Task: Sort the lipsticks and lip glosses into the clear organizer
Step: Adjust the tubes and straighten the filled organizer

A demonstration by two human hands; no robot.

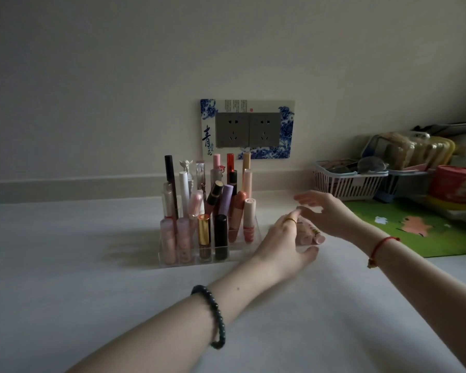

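L hand point(283, 238) reaches onto loose pink tubes point(314, 235), grip unclear; R hand point(326, 211) hovers, fingers spread. Next: pick one, stand it upright in organizer point(237, 251).

Socket surround point(208, 135), centre frame, on wall: large black brush characters "青花" at its left edge. Fine vertical print along top edge too small to read. Red tin point(453, 184), right edge: white characters, illegible.

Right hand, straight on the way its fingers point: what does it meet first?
Likely the white-capped pink gloss tube standing at the right end of the clear organizer. The fingers of the right hand point left at it across a bare gap, though depth is unclear.
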